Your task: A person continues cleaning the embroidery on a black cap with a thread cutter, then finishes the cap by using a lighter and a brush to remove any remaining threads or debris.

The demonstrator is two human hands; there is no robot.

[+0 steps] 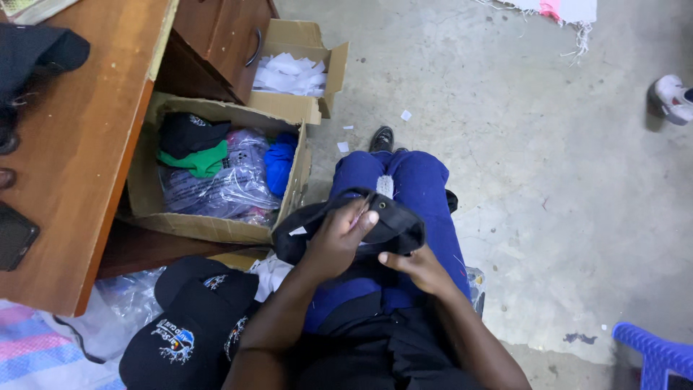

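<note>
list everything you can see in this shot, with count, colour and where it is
cap in hand: 1, black, over the lap, held by both hands
stacked caps: several, black with printed fronts, bottom left
large cardboard box: 1, brown, open, beside the desk, holding bagged clothing in black, green and blue
small cardboard box: 1, brown, open, behind the large one, holding white scraps
wooden desk: 1, brown, left side
concrete floor: grey, right half
plastic chair: 1, blue, bottom right corner, partly seen
shoe: 1, white, right edge, someone else's
trousers: blue, the person's legs
left hand: gripping the cap on top
right hand: holding the cap from below
</note>
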